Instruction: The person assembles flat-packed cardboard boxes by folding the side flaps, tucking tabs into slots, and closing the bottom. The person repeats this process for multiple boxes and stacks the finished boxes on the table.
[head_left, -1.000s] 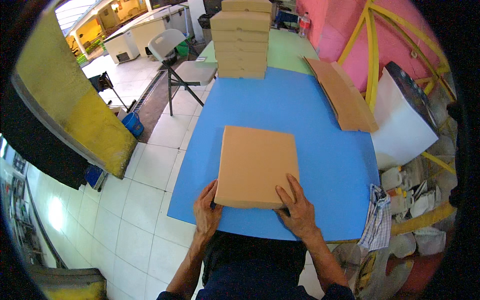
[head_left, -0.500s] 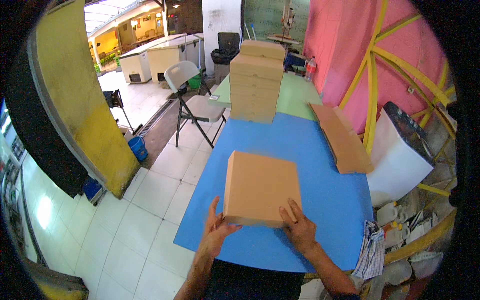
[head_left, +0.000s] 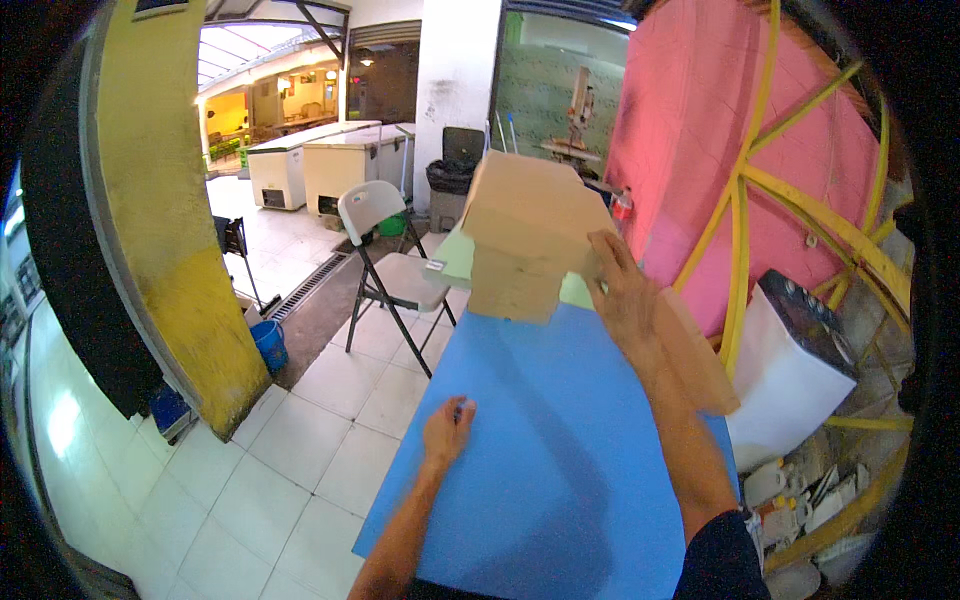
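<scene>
The brown cardboard box [head_left: 535,205] is at twelve o'clock from me, at the far end of the blue counter [head_left: 520,420], slanting a little over the stack of boxes [head_left: 510,285]; I can't make out whether its underside bears on them. My right hand [head_left: 625,295] has it at its four o'clock corner, the fingers [head_left: 610,250] gripping the edge. My left hand [head_left: 446,432], at eleven o'clock over the counter, is off the box, half curled with nothing I can see in it; how closely those fingers meet I can't make out. I'd judge the box light, since one hand is on it out at arm's length, and stiff along its folds but softer in the middle of the broad face, where a hard thumb might dent it. The card looks matt, so I wouldn't expect it to slip much. The best hold, I think, is low on the side walls at three and nine o'clock, close to the corners; a grip at one corner alone lets the far side dip or swing.
</scene>
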